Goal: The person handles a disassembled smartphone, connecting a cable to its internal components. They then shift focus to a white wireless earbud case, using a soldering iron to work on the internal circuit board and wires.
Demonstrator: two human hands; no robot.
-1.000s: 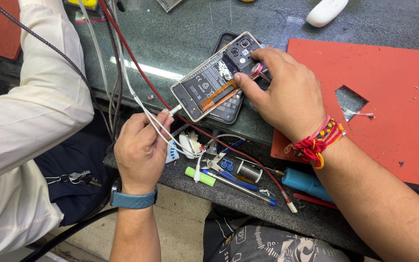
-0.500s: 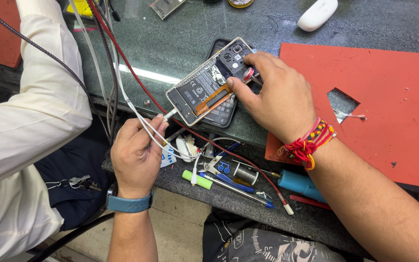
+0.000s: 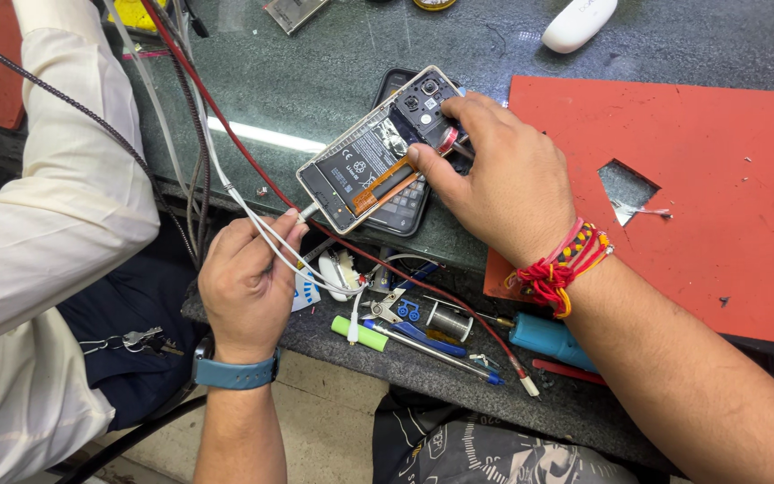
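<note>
An opened smartphone [image 3: 365, 166] with its back cover off shows its battery, an orange flex strip and the camera block. My right hand [image 3: 494, 179], with red and yellow threads on the wrist, grips the phone's upper end above the dark green worktop [image 3: 315, 81]. My left hand [image 3: 248, 287], with a blue watch band, pinches a white cable [image 3: 266, 237] whose plug sits at the phone's lower end. A second dark phone [image 3: 402, 208] lies beneath the opened one.
A red rubber mat [image 3: 700, 170] with a cut-out hole lies at the right. Screwdrivers, a green marker [image 3: 360, 334], a solder spool [image 3: 448, 320] and a blue handle [image 3: 546, 339] fill a lower shelf. Another person's cream sleeve [image 3: 55, 197] is at the left. Red and grey cables [image 3: 194, 99] hang over the worktop's edge.
The view has drifted slightly. My left hand has pushed the white cable's plug up to the phone's lower end. My right hand keeps its hold on the phone.
</note>
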